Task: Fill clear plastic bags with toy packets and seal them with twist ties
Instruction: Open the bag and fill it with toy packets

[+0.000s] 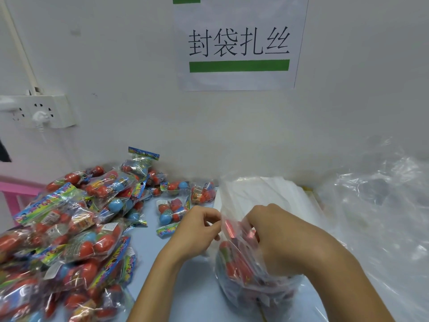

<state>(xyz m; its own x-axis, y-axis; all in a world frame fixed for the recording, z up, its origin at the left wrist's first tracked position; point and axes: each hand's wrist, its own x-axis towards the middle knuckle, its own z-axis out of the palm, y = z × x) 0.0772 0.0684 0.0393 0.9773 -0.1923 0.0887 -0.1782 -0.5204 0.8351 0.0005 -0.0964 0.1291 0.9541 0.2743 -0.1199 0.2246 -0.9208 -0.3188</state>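
A clear plastic bag [243, 282] holding several toy packets stands on the blue table in front of me. My left hand [197, 228] pinches the bag's left rim at the top. My right hand [278, 235] reaches into the bag's mouth, fingers curled over the packets inside; what it holds is hidden by the plastic. A big heap of toy packets [69, 228] with red and blue balls lies to the left. No twist tie is visible.
A stack of flat clear bags [267, 196] lies behind the filled bag. Loose crumpled plastic sheeting [383, 205] fills the right side. The white wall carries a paper sign [239, 43] and a power strip [39, 110]. Bare blue table [151, 247] shows between the heap and my hands.
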